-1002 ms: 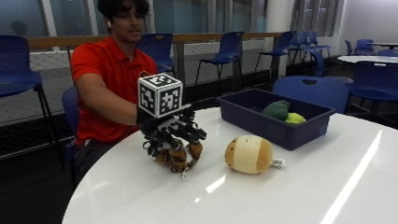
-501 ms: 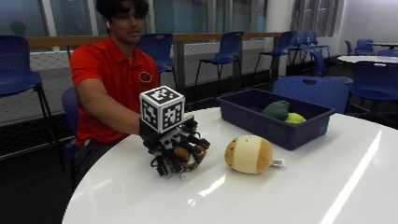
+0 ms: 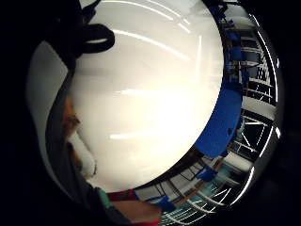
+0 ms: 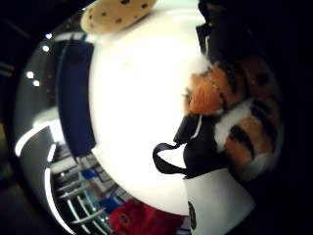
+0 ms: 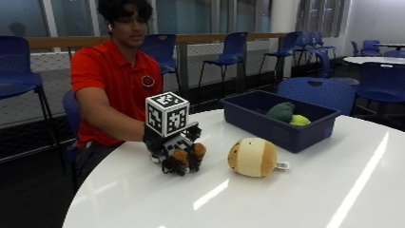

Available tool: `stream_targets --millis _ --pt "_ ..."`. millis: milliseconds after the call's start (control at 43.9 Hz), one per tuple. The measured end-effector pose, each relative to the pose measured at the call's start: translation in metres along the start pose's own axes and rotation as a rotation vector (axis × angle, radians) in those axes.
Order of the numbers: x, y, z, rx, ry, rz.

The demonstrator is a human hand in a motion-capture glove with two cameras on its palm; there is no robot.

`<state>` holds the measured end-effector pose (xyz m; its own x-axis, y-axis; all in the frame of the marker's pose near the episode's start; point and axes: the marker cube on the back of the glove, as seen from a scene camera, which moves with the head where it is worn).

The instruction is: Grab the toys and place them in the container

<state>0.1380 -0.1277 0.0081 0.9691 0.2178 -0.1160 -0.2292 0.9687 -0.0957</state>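
Observation:
My gloved right hand (image 5: 172,148) is just above the white table (image 5: 253,204), near its left edge, with the fingers curled round an orange, black and white striped tiger plush (image 5: 185,157). That plush fills one side of the thumb side palm view (image 4: 234,112), and a strip of it shows in the little finger side view (image 3: 77,141). A round tan plush ball (image 5: 253,157) lies on the table to the right of the hand, seen too in the thumb side view (image 4: 115,12). Behind it stands the dark blue container (image 5: 253,118), holding a dark green toy (image 5: 280,111) and a yellow-green toy (image 5: 299,120).
Blue chairs (image 5: 316,90) stand round the table and further back. The person in the red shirt (image 5: 114,85) sits at the far left side. Bare white tabletop (image 3: 155,108) lies under the palm.
The hand has lifted slightly off the table and shifted a little to the right with the tiger plush in its fingers. The ball and container have not moved.

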Motion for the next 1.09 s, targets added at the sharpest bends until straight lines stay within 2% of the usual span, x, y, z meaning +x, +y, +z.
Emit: stream_targets --millis 296,661,1093 --pt "-0.002 0.001 0.000 0.108 -0.022 -0.075" --pt "-0.002 0.005 0.001 0.208 -0.068 -0.079" --pt "-0.006 0.000 -0.022 0.049 -0.067 0.001"
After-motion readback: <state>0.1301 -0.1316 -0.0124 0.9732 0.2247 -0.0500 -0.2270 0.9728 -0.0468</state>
